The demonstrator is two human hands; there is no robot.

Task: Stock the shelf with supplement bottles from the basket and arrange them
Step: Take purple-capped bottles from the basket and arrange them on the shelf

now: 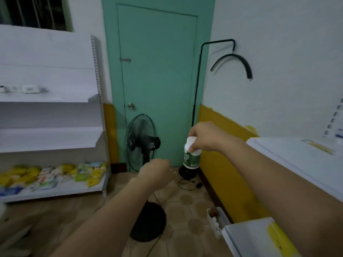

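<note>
My right hand (pixel 204 136) grips a white supplement bottle (pixel 192 156) with a green label by its cap end, holding it in the air in front of the green door. My left hand (pixel 155 172) hangs lower and to the left with its fingers curled and nothing in it. The white shelf unit (pixel 50 138) stands at the left. Its middle shelves are bare, and the bottom shelf holds several yellow, green and white packets (pixel 55 175). The basket is not in view.
A black standing fan (pixel 142 143) stands before the green door (pixel 157 80), its round base (pixel 150 221) and cables on the tiled floor. A white counter (pixel 297 160) fills the right side. A black stand (pixel 196 80) leans by the wall.
</note>
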